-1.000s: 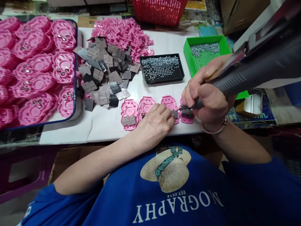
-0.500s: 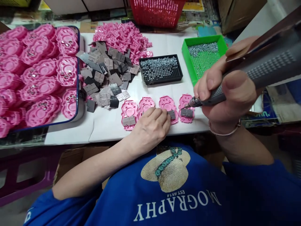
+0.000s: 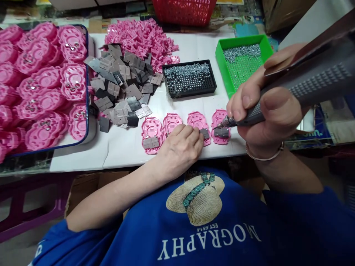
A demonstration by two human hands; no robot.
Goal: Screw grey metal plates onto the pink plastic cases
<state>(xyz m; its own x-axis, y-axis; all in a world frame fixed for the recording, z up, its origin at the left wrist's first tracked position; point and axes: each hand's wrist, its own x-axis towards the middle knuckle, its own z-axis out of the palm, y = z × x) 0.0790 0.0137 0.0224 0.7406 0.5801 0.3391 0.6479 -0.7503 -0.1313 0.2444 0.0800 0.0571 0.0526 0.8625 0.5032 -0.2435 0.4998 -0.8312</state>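
My right hand (image 3: pixel 266 99) is wrapped round a grey electric screwdriver (image 3: pixel 302 85). Its bit points down at the grey plate (image 3: pixel 221 133) on the rightmost pink plastic part (image 3: pixel 217 117); whether it touches is too small to tell. My left hand (image 3: pixel 184 147) rests with curled fingers over the row of pink parts, between the second and third. Its fingertips are hidden under the knuckles, so what they hold cannot be made out. A grey plate (image 3: pixel 204 133) shows beside the left knuckles on the third part. The leftmost pink part (image 3: pixel 151 127) also bears a grey plate (image 3: pixel 150 142).
Behind the row lie loose grey plates (image 3: pixel 124 79), a heap of small pink pieces (image 3: pixel 141 38), a black screw tray (image 3: pixel 191 92) and a green screw tray (image 3: pixel 222 62). A blue-rimmed white tray (image 3: pixel 90 92) of stacked pink parts stands left. A red basket (image 3: pixel 183 13) is at the back.
The view has shifted slightly, so the trays and piles sit a little differently in the frame. Both hands and the screwdriver keep nearly the same place over the row.
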